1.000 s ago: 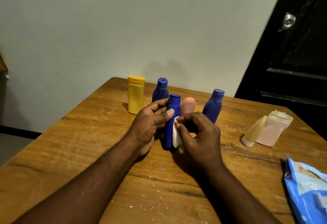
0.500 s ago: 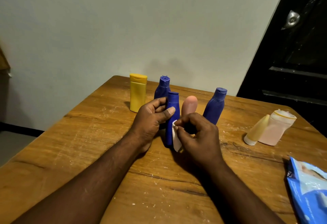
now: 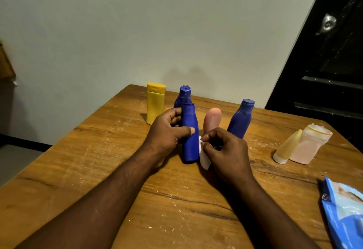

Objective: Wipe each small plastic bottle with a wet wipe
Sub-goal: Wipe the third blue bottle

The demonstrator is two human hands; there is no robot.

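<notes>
A blue plastic bottle [image 3: 190, 140] stands upright on the wooden table [image 3: 98, 160]. My left hand [image 3: 167, 132] grips it, thumb across the front and fingers round the back. My right hand [image 3: 224, 150] pinches a small white wet wipe [image 3: 203, 155] against the bottle's right side. Behind stand a yellow bottle [image 3: 155, 104], a second blue bottle [image 3: 183, 96], a pink bottle [image 3: 212, 118] and a third blue bottle [image 3: 242, 119].
At the right, a pale pink bottle [image 3: 310, 145] and a cream tube [image 3: 287, 148] lean together. A blue wet-wipe pack [image 3: 343, 209] lies at the table's right edge. A dark door [image 3: 324, 62] stands beyond; a grey wall is behind the table.
My right hand with the wipe has slid slightly down the bottle's right side. My left thumb has shifted lower across the bottle. The bottle stays in place.
</notes>
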